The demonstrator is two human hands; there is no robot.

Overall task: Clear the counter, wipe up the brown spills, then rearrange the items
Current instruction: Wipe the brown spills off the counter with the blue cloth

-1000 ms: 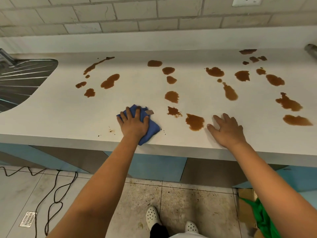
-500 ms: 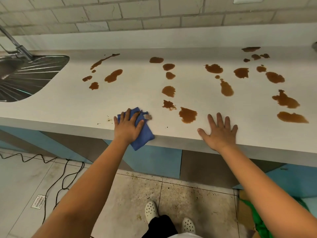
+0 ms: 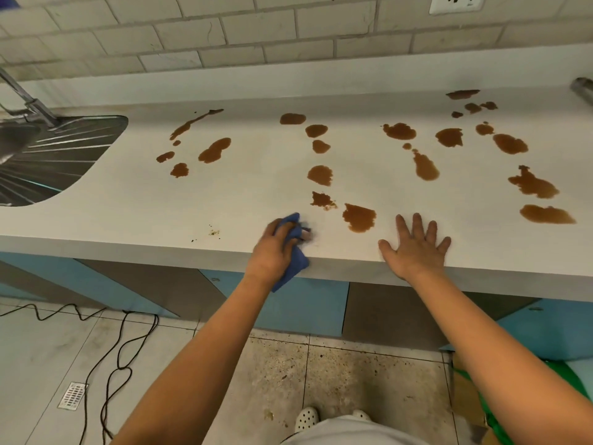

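Several brown spills (image 3: 359, 217) dot the white counter (image 3: 134, 203) from its middle to its right end. My left hand (image 3: 272, 252) grips a bunched blue cloth (image 3: 293, 268) at the counter's front edge, just left of the nearest spills; part of the cloth hangs over the edge. My right hand (image 3: 415, 248) lies flat on the counter with fingers spread, a little right of the big front spill and apart from it. A few dark crumbs (image 3: 213, 233) lie left of the cloth.
A steel sink drainboard (image 3: 48, 155) with a tap (image 3: 25, 101) takes the counter's left end. A metal cylinder (image 3: 582, 88) shows at the far right edge. A tiled wall with a socket (image 3: 455, 3) backs the counter. Black cables (image 3: 118, 348) trail on the floor.
My left hand has gone from flat on the spread cloth to gripping it bunched, shifting right toward the spills. My right hand slid back to the counter's front edge.
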